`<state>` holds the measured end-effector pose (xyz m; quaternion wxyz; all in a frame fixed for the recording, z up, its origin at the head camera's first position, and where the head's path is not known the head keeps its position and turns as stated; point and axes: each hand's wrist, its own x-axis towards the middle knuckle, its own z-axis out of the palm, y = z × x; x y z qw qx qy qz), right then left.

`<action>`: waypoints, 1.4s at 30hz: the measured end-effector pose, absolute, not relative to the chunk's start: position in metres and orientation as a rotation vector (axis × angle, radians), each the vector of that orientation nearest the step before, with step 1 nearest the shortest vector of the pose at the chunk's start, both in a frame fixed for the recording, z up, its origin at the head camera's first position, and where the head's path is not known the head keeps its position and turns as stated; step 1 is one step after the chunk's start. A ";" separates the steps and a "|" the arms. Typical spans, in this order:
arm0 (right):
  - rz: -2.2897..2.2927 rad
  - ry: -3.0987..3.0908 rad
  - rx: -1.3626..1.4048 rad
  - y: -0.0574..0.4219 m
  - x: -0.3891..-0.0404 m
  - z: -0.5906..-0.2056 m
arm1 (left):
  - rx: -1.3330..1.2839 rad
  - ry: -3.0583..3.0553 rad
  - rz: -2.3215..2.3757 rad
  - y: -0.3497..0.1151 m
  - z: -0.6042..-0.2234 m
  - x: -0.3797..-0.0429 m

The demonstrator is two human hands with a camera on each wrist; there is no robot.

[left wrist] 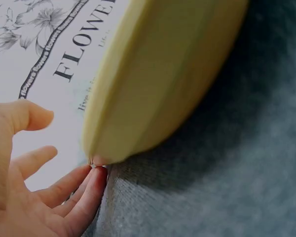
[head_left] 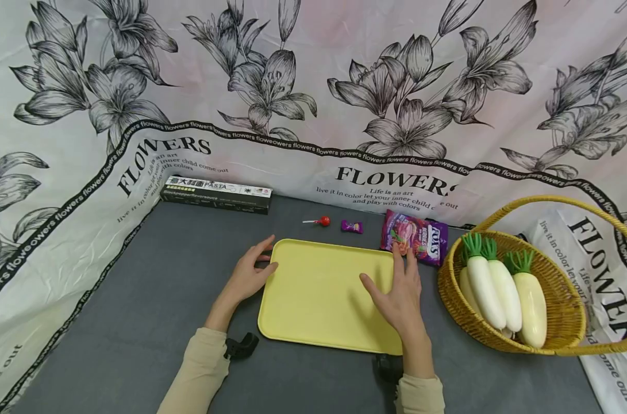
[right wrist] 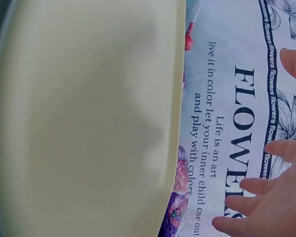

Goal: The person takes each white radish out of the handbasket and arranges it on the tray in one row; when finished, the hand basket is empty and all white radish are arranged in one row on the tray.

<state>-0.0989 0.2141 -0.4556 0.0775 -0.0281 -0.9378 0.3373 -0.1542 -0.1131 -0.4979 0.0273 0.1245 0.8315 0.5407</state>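
A yellow rectangular tray (head_left: 329, 296) lies in the middle of the grey table. At its far left corner is my left hand (head_left: 250, 270), thumb and fingers spread apart. In the left wrist view, fingertips (left wrist: 99, 178) of that hand are right at the tray's end (left wrist: 153, 94), with the thumb away from it. My right hand (head_left: 402, 296) is over the tray's right side, fingers extended and pointing toward the back. The right wrist view shows those fingers (right wrist: 256, 185) spread, with nothing between them, beside the tray's long rim (right wrist: 181, 89).
Behind the tray are a red lollipop (head_left: 323, 221), a small purple wrapped candy (head_left: 352, 227) and a purple candy bag (head_left: 432, 241). A black pasta box (head_left: 215, 198) stands back left. At right, a wicker basket (head_left: 569, 299) holds several white radishes (head_left: 531, 307). Flower-printed cloth (head_left: 313, 103) hangs behind.
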 end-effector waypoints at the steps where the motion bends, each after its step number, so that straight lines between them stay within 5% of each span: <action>1: 1.025 -2.814 -0.091 0.214 -0.098 -0.456 | 0.378 2.568 1.667 -0.113 -0.498 -0.154; 24: 1.340 -2.538 -0.149 0.228 -0.096 -0.442 | 0.372 2.604 1.585 -0.110 -0.506 -0.158; 42: 1.357 -2.453 -0.384 0.285 -0.092 -0.395 | 0.325 2.632 1.579 -0.112 -0.506 -0.158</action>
